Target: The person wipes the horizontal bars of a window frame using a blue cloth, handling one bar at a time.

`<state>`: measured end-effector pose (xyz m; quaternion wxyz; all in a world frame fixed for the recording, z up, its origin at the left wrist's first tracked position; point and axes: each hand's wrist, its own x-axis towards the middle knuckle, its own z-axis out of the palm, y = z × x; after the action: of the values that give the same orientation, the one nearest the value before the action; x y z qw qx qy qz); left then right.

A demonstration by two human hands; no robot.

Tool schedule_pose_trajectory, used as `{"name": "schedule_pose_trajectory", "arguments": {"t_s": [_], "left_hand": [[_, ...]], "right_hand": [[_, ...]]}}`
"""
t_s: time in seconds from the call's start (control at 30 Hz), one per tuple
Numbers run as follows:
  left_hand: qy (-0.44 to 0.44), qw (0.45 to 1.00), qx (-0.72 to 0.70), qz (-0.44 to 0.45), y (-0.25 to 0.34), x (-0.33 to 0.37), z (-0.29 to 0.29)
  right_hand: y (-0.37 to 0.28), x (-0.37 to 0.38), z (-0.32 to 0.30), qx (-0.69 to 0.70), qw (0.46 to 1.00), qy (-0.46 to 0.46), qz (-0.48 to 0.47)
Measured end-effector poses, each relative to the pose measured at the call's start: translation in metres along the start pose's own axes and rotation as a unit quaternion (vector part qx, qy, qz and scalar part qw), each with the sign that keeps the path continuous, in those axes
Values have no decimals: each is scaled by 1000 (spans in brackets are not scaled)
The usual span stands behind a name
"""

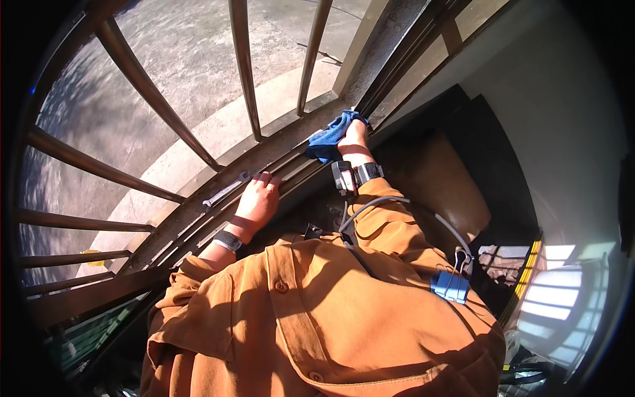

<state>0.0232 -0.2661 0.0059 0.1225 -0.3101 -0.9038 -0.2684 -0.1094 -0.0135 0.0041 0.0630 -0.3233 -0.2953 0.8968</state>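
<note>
My right hand (355, 140) grips a bunched blue cloth (325, 141) and presses it against the window track at the far corner of the frame. My left hand (257, 202) rests on the metal window track (289, 161), nearer to me. Its fingertips lie over the rail and hold nothing that I can see. Beside those fingers, on the sill, lies a silver wrench (225, 190).
Brown metal bars (243, 69) stand beyond the sill, with sunlit concrete outside. A pale wall (542, 126) is on the right. A grey cable (376, 206) runs along my right sleeve to a blue binder clip (450, 286).
</note>
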Motion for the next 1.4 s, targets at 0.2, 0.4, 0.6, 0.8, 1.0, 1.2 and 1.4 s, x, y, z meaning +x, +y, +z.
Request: {"name": "schedule_pose_trajectory", "arguments": {"t_s": [0.2, 0.4, 0.6, 0.8, 1.0, 1.2, 1.4], "left_hand": [[-11, 1000, 3, -10, 1, -6, -1], [-12, 1000, 22, 10, -2, 0, 2], [-8, 999, 45, 18, -3, -1, -1], [-13, 1000, 22, 1, 5, 4, 0], [-6, 1000, 23, 0, 0, -5, 0], [-12, 1000, 25, 0, 1, -1, -4], [0, 1000, 10, -1, 0, -3, 0]], "right_hand": [[-5, -25, 16, 9, 998, -13, -57], [-20, -64, -9, -39, 959, -214, -182], [-94, -154, -33, -52, 948, -293, -115], [-108, -136, -205, -102, 989, -102, 19], [-59, -146, -119, -221, 971, -94, 7], [1, -87, -44, -50, 985, -161, -43], [-21, -58, -20, -713, 646, 53, -269]]}}
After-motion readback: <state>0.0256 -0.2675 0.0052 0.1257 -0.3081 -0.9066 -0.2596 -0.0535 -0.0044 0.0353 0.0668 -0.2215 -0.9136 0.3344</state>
